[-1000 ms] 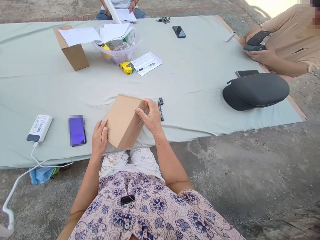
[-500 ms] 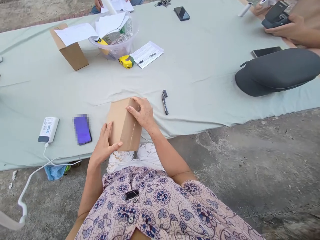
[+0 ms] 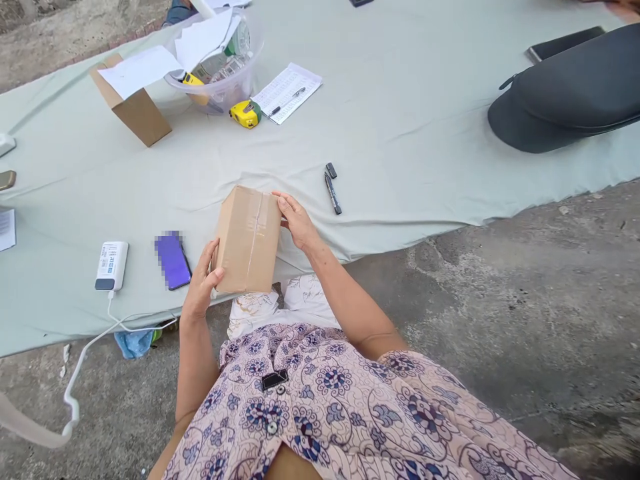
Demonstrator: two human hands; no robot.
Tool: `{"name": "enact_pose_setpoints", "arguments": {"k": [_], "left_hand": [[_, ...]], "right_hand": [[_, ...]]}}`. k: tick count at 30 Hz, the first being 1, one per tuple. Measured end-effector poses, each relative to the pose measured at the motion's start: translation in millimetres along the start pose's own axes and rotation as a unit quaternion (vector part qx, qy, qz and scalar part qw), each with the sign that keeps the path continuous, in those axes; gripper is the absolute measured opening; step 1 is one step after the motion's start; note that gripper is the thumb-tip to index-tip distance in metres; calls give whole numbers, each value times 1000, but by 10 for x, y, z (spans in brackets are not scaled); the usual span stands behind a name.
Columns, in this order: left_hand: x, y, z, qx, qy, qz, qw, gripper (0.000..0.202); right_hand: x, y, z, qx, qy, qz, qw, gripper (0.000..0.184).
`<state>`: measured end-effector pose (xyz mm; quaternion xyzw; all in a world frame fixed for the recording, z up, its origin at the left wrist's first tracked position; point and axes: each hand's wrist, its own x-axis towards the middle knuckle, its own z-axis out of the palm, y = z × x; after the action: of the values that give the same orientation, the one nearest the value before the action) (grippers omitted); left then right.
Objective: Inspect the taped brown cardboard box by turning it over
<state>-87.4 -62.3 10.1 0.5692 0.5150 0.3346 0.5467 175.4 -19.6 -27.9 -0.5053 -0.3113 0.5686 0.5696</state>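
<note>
A brown cardboard box (image 3: 245, 247) is held between my two hands at the table's near edge, its taped seam facing up. My left hand (image 3: 203, 280) grips the box's lower left side, thumb on the near corner. At the upper right corner, my right hand (image 3: 297, 220) holds the box with thumb and fingers; some fingertips are hidden behind it. A black marker (image 3: 333, 193) lies just right of my right hand, its cap (image 3: 331, 171) beside its end. Left of my left hand is a phone (image 3: 173, 261) with a purple screen.
A white power bank (image 3: 111, 265) with a cable sits at the left. Farther back are an open cardboard box (image 3: 143, 117), a plastic basin (image 3: 220, 100) with papers and bottles, a yellow tape measure (image 3: 245, 114) and a written sheet (image 3: 289, 93). A dark case (image 3: 565, 93) lies at right.
My hands have turned the box so the taped seam, formerly on its right side, now faces up. The right hand has moved from over the box to its right edge. The view has shifted.
</note>
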Motion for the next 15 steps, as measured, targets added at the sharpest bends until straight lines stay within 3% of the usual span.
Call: {"name": "enact_pose_setpoints", "arguments": {"k": [3,6,10,15], "left_hand": [[27,-36,98,-116,9,-14,993,80],[71,-83,227,-208,66,-41,975,74],[177,-89,354,-254,118,-48,959,75],[317,21,458,-263,107,-39,958,73]], "right_hand": [[-83,45,41,14,-41,32,999,75],[-180,86,75,2,-81,40,996,95],[-312,108,95,-27,-116,21,993,116],[-444,12,52,-116,-155,-41,980,112]]}}
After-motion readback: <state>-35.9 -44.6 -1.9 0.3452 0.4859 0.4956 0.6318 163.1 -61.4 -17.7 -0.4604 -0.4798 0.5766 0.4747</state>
